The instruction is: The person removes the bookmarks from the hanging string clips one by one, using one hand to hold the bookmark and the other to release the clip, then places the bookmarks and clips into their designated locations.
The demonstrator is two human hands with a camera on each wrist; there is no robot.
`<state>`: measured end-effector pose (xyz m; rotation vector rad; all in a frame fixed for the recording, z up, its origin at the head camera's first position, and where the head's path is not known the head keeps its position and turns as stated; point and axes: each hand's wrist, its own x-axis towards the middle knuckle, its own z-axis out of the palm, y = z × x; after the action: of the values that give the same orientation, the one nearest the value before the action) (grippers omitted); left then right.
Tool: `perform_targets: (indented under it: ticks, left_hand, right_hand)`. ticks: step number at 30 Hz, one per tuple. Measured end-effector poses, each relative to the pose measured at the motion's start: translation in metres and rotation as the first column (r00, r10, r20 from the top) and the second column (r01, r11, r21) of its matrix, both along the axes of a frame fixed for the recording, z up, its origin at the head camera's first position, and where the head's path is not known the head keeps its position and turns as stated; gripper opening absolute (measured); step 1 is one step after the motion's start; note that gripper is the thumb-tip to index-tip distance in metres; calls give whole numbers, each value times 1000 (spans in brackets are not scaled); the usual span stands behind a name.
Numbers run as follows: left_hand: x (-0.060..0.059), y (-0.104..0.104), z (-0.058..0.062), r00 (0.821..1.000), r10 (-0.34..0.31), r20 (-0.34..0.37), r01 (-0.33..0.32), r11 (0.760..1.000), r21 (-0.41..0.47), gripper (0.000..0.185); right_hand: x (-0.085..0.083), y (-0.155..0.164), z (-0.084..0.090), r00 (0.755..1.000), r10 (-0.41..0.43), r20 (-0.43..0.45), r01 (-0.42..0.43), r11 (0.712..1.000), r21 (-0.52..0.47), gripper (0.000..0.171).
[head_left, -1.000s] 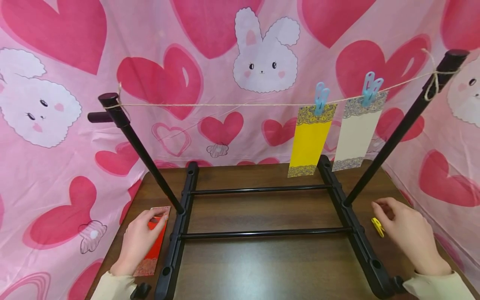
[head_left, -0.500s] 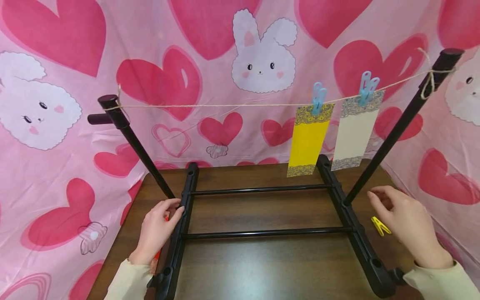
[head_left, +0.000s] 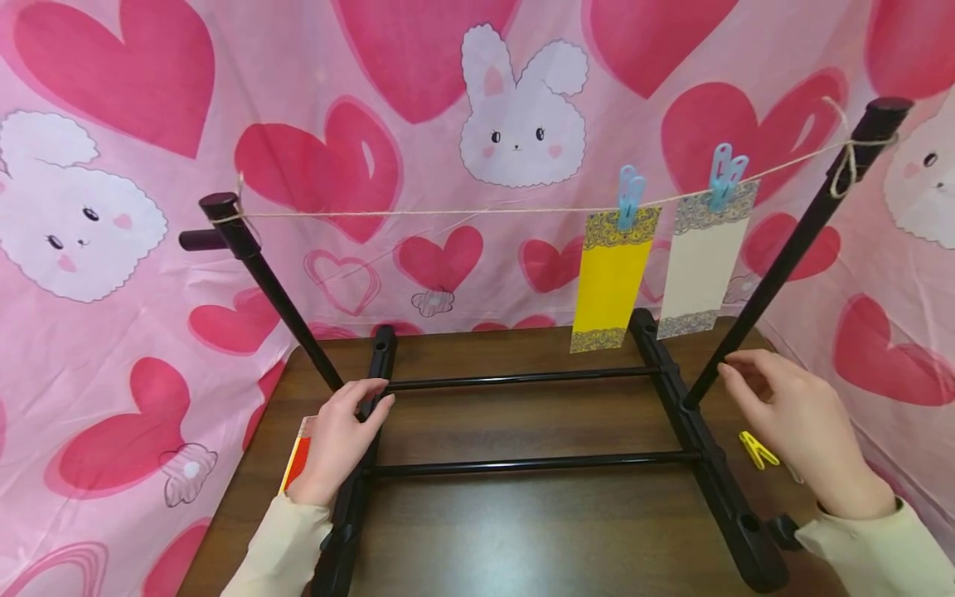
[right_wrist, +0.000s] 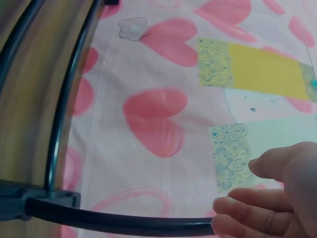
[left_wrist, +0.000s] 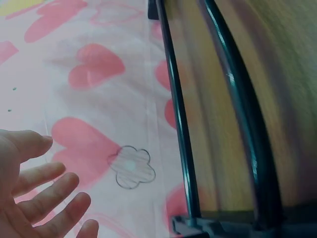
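My left hand (head_left: 341, 441) hovers over the left side of a black rack (head_left: 515, 377), next to its left post. Its fingers are spread and hold nothing in the left wrist view. Partly hidden behind that hand lies a red card (head_left: 296, 458) on the table. Beside the right post is my right hand (head_left: 794, 427), fingers loosely bent, with nothing in them. A yellow clothespin (head_left: 758, 450) lies just left of that hand. From the string (head_left: 448, 212) hang a yellow card (head_left: 610, 282) and a white card (head_left: 701, 269), each under a light blue clothespin (head_left: 630, 196).
The string is tied between the tops of the left post (head_left: 279, 290) and the right post (head_left: 791, 249). The rack's base stands on a brown wooden table (head_left: 522, 531). Pink cloth (head_left: 522, 83) with hearts and rabbits rises behind and at both sides.
My left hand has moved right and up, from over the red card to over the rack's left side. My right hand has shifted slightly up and left, toward the right post.
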<state>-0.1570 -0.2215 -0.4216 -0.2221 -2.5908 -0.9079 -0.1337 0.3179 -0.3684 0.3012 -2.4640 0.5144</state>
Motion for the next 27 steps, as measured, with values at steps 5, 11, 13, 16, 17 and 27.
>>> perform_targets:
  ticks: [5,11,13,16,17,27]
  left_hand:
    - [-7,9,5,999,-31,18,30,999,41,31]
    - [-14,20,10,998,-63,-14,64,995,71,30]
    - [-17,25,12,997,-76,-23,78,994,81,31]
    - [-19,32,15,995,-95,-40,99,990,103,32]
    - [-20,34,16,994,-100,-44,105,989,108,32]
    - [-29,56,21,985,-157,-76,167,976,141,27]
  right_hand:
    - [-1,-5,9,998,27,-55,-27,1000,-1,23]
    - [-2,-10,20,997,45,-64,-45,999,-1,27]
    - [-1,-12,24,996,51,-77,-51,999,3,28]
    - [-1,-16,31,994,49,-94,-48,999,5,30]
    - [-1,-17,34,994,47,-94,-47,999,5,30]
    - [-1,-26,54,995,46,-93,-45,999,16,36]
